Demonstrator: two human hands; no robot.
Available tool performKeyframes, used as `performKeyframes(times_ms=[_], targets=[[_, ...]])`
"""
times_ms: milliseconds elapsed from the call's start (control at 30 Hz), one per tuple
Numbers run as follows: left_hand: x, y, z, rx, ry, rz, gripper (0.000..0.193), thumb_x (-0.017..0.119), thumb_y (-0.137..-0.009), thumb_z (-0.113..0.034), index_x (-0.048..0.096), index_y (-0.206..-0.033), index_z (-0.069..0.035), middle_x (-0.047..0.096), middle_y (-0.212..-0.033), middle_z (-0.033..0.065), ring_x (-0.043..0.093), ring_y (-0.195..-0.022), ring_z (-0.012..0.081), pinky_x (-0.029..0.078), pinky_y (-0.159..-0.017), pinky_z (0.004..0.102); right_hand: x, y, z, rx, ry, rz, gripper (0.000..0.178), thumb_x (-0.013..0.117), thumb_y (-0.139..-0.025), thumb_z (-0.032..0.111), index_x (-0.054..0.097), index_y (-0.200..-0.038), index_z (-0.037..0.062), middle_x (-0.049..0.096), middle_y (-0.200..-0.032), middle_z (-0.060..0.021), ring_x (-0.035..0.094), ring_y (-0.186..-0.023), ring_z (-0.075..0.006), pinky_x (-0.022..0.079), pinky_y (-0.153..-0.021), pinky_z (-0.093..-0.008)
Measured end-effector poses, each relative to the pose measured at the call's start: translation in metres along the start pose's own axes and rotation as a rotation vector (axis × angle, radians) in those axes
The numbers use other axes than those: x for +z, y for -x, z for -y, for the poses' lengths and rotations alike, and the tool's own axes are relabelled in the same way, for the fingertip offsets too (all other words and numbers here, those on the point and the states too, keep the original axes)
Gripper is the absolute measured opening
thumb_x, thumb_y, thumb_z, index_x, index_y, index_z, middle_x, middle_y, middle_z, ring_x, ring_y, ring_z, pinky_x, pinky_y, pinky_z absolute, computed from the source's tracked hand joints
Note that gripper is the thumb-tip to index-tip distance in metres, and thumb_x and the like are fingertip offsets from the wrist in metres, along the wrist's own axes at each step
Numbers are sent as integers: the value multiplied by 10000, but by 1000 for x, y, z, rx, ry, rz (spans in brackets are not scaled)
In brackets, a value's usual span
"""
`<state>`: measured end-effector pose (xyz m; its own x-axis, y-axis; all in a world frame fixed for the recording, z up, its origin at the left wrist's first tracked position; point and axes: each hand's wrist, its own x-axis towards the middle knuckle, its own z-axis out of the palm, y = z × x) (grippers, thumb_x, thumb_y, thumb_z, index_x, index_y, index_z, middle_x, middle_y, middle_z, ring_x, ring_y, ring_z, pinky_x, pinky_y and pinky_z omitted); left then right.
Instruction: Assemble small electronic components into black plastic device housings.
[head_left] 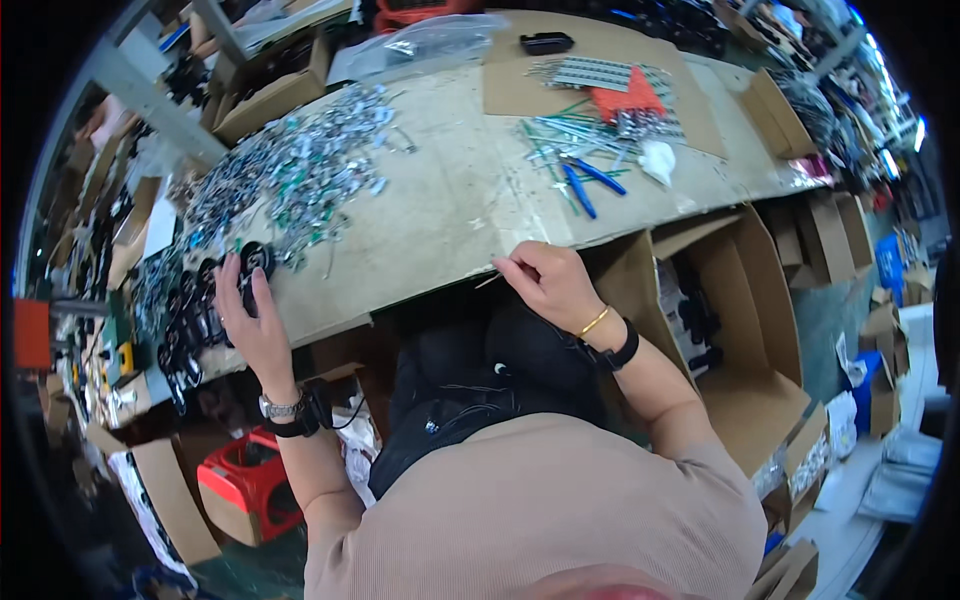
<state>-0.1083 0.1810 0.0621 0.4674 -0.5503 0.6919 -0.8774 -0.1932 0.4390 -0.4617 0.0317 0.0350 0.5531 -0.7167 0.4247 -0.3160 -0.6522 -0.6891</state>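
- Here, the left hand (pixel 247 318) reaches forward to the left part of the workbench (pixel 440 210), fingers curled around a small round black part (pixel 256 260) that it lifts at the end of a row of similar black parts (pixel 190 320) lined up along the bench's near edge.
- The left forearm stretches up and away from the body, wrist bent slightly, with a watch and a dark band on it.
- The right hand (pixel 548 283) sits at the near edge of the bench, close to the body, fingers drawn together as if pinching something thin; what it grips is too small to make out.
- The right wrist is cocked inward and wears a thin gold bangle and a black band.
- Just beyond the left hand lies a wide scatter of small silvery and green metal pieces (pixel 290 180), probably kept within easy reach.
- Further right, blue-handled pliers (pixel 585 180) rest beside a bundle of thin rods near a red item (pixel 628 100).
- Open cardboard boxes (pixel 740 330) stand below the bench on the right.
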Motion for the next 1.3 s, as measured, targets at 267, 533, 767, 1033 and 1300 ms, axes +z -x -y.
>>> performKeyframes(times_ms=[267,533,767,1033,1300], targets=[[61,-32,-59,-10,549,217,218,661,-967,-131,682,-1140,0,708,-1086,121,690,-888,222,528,-782,269,-34,-23,-20,192,2,-133,139,712,-919,129,674,-885,0,521,-582,-52,464,-508,-120,371,-494,-290],[114,-62,-62,351,-33,371,242,721,-868,-139,687,-1055,10,686,-971,187,662,-881,353,532,-788,409,-48,-43,-42,269,88,-140,125,707,-926,114,675,-929,-6,480,-605,26,406,-568,-41,332,-504,-245],[155,-80,-40,281,45,576,264,733,-810,-119,690,-1032,17,692,-962,199,642,-898,396,519,-806,460,-27,-65,-36,253,98,-28,121,708,-926,113,678,-944,-3,447,-611,42,376,-572,-40,325,-509,-240],[160,-94,-22,-37,365,635,236,725,-809,-69,701,-1022,30,707,-874,158,676,-816,291,538,-749,378,7,-114,-26,225,-17,157,166,723,-911,157,691,-930,-4,537,-623,5,452,-562,-71,376,-521,-254],[149,-99,-14,-171,488,637,251,737,-821,-64,701,-1051,28,711,-845,120,680,-758,200,538,-709,310,69,-190,-16,68,-32,268,212,733,-886,213,708,-931,8,652,-691,-46,583,-604,-114,476,-580,-282]])
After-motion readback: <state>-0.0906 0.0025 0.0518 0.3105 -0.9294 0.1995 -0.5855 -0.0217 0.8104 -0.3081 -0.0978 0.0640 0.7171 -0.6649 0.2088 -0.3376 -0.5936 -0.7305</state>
